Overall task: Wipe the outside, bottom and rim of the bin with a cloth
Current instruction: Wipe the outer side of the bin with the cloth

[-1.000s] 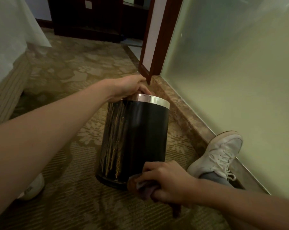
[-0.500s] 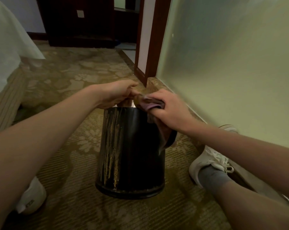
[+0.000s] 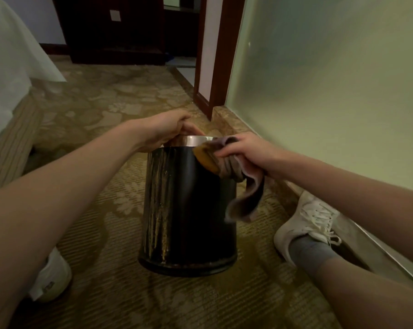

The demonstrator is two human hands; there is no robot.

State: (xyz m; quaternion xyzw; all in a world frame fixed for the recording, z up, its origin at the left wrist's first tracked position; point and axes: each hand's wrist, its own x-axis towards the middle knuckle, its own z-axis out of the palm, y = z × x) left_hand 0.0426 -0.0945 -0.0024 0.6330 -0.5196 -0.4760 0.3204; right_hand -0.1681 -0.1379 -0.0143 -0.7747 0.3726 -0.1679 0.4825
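Right now you see one black bin [image 3: 191, 210], one cloth [image 3: 245, 198], and two white shoes: right shoe [image 3: 305, 222] at four o'clock, left shoe [image 3: 51, 279] at eight. Patterned carpet [image 3: 105, 103] covers the floor, a bed [image 3: 8, 79] at ten, a pale wall [image 3: 331, 79] at two. The bin stands on the carpet at centre; your left hand [image 3: 167, 129] grips its silver rim [image 3: 196, 140] at eleven, your right hand [image 3: 245, 150] clutches the cloth against the rim at one.

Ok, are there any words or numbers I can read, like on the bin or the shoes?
No text can be read here.
bin: no label, only pale streaks.
cloth: no tag shows.
left shoe: a small dark mark, too blurred to read.
wall plate: blank.
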